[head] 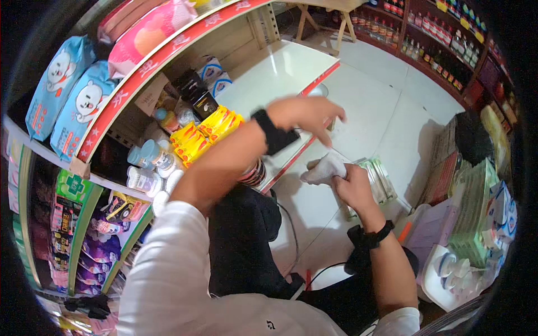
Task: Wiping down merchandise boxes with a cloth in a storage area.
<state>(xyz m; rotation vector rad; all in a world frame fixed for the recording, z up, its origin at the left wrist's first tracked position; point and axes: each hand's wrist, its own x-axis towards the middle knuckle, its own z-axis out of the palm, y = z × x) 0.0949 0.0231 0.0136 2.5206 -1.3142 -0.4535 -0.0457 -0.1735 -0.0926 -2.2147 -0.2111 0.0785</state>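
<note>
My left hand [309, 115] is stretched over the red-edged front of a white metal shelf [290, 63], fingers apart and blurred, with nothing seen in it. A black band circles that wrist. My right hand [353, 185] is closed on a crumpled whitish cloth [327, 169], held above the tiled floor just in front of the shelf. Under my left forearm stand yellow packets [191, 143], partly covered by the arm. Clear jars with blue lids [153, 151] stand beside them at the shelf's left end. Green-edged flat packs [380, 180] lie on the floor beyond my right hand.
An upper shelf with a red strip [147, 67] arches over the left side, bearing blue bear-print packs [88, 101]. At right stand stacked green packs [473, 214] and a white tub [437, 269] with small items. Bottle shelves [437, 42] line the far wall. A cable [296, 227] lies on the floor.
</note>
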